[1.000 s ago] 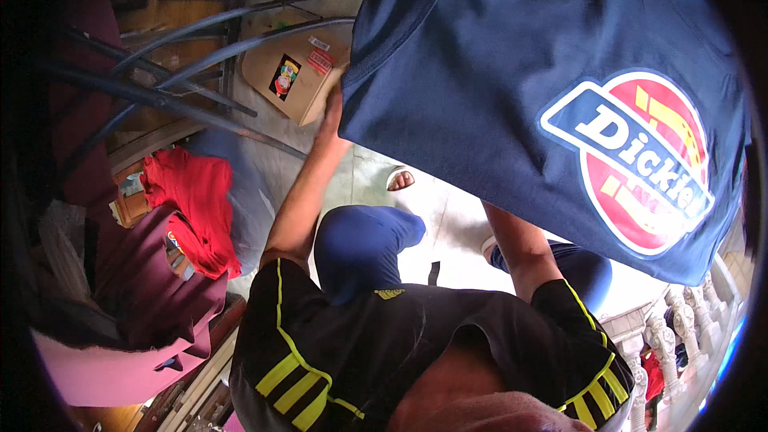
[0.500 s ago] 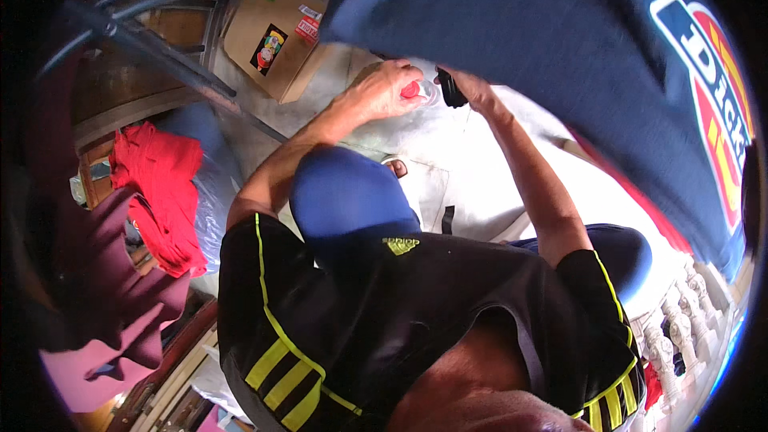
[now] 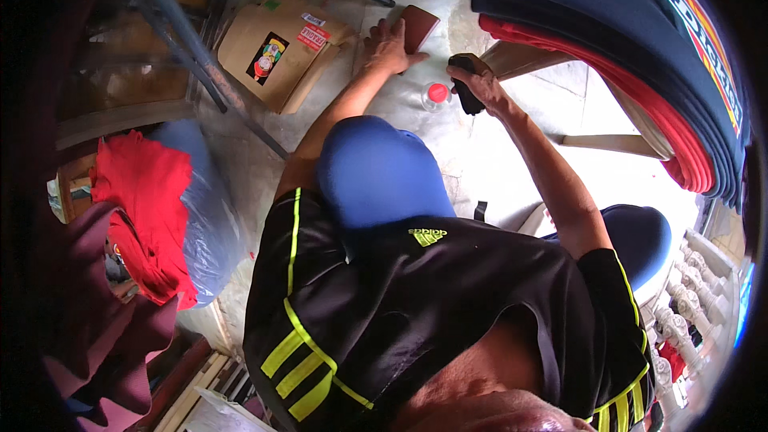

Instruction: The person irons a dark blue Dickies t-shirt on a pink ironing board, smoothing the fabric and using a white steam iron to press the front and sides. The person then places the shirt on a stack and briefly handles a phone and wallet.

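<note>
My left hand [image 3: 387, 49] is stretched out over the pale floor, fingers spread. It touches the left and near edges of a reddish-brown book-like thing [image 3: 421, 30]. My right hand [image 3: 485, 88] is closed around a black oblong object [image 3: 466, 84] whose kind I cannot make out. Between the hands, a clear bottle with a red cap [image 3: 437, 94] stands on the floor, touched by neither hand.
A cardboard box [image 3: 298, 80] sits left of my left hand, beside grey metal bars [image 3: 180, 44]. Dark-blue and red cloths [image 3: 592, 12] hang at the upper right. Red cloth [image 3: 152, 208] lies at the left by a plastic-wrapped bundle [image 3: 210, 232]. White balusters [image 3: 692, 300] stand at the right.
My left hand has let go of the red-capped bottle and moved to the reddish-brown thing. My right hand keeps the black object. The view has shifted, and the hanging cloth covers less of it.
</note>
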`<state>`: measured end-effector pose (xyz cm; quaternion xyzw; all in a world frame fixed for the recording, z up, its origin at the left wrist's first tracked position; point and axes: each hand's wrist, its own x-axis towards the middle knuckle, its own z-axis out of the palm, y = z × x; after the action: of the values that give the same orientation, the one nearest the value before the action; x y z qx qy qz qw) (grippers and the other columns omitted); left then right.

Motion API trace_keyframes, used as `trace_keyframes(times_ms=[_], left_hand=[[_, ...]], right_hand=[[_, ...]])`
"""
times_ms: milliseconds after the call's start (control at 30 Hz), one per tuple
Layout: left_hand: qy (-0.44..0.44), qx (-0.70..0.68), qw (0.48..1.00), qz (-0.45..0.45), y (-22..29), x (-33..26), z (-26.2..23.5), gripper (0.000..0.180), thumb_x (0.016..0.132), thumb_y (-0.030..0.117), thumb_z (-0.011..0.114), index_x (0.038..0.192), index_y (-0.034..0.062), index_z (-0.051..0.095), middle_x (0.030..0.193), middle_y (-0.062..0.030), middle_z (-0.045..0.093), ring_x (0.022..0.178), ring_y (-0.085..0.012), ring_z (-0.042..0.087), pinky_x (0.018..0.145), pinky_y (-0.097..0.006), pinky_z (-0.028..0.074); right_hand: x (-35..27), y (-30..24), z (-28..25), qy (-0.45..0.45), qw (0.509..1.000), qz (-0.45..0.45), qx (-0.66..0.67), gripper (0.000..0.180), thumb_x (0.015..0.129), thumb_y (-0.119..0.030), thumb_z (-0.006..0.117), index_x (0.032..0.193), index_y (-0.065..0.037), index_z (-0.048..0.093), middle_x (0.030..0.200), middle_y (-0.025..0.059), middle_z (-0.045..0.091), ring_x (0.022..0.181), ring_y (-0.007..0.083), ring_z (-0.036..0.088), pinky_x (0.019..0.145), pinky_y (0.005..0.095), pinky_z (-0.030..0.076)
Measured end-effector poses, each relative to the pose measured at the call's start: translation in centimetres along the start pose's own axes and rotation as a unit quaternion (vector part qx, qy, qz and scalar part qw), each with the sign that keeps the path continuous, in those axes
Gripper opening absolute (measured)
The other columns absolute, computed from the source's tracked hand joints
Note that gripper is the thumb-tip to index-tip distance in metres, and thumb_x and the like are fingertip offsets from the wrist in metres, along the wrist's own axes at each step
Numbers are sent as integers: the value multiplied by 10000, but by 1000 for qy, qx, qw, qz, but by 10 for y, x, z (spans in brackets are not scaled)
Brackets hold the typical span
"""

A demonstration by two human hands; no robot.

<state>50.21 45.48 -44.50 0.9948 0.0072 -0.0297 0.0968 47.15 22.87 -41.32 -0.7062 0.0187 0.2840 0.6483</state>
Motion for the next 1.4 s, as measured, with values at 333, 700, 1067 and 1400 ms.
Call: trace_keyframes(times_ms=[333, 700, 1067, 1400], left_hand=[[-60, -12, 998, -4, -20, -7, 22, 988, 749, 517, 753, 1514, 117, 273, 1409, -258, 402, 1304, -461, 402, 1059, -568, 369], [15, -324, 943, -78, -54, -84, 6, 817, 767, 351, 788, 1402, 30, 388, 1337, -262, 489, 1237, -392, 492, 1045, -457, 402], [209, -15, 958, -195, -199, -101, -54, 780, 679, 337, 794, 1350, 130, 453, 1293, -221, 496, 1221, -423, 450, 1039, -493, 383], [178, -158, 944, -227, -265, -73, -29, 954, 631, 400, 853, 1417, 116, 393, 1299, -210, 544, 1268, -377, 475, 1064, -463, 403]], right_hand=[[-6, 2, 1, -17, 1000, -5, 6, 380, 859, -255, 727, 1127, -13, 612, 879, 68, 626, 705, 156, 626, 635, 297, 530], [16, 16, -3, -50, 997, -4, 62, 403, 866, -257, 715, 1179, -35, 591, 935, 76, 627, 793, 176, 638, 717, 328, 566], [12, -4, 6, -43, 996, -10, 78, 445, 891, -310, 691, 1215, -35, 558, 900, 77, 611, 754, 177, 639, 665, 327, 540], [13, -9, 5, -7, 998, -29, 59, 477, 887, -312, 701, 1233, -21, 545, 920, 90, 631, 763, 180, 651, 685, 331, 544]])
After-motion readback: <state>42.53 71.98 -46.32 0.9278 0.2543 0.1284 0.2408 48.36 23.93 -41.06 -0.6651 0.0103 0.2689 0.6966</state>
